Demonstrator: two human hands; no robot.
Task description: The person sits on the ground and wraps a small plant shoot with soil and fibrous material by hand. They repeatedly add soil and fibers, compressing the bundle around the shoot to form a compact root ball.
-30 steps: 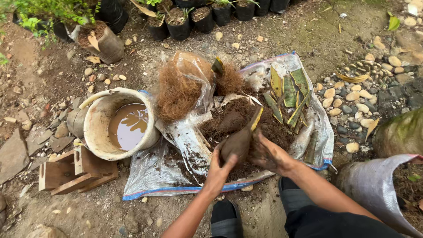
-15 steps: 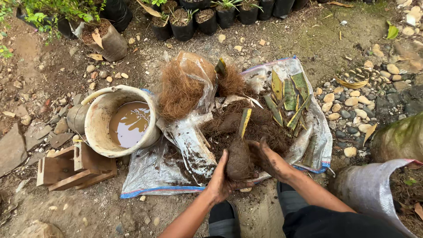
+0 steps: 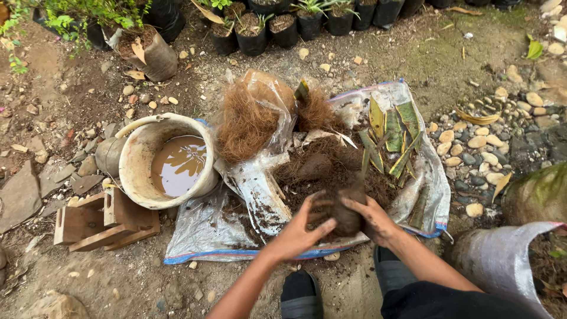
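A dark, rounded clump of soil and roots sits low over the soil-strewn clear plastic sheet, cupped between both hands: left hand and right hand grasp its sides. The step looks like shaping the ball; firm, even pressing seems needed. A cream bucket of muddy water stands left.

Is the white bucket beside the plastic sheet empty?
No, the white bucket holds muddy brown water, and it stands to the left of the plastic sheet with soil on it.
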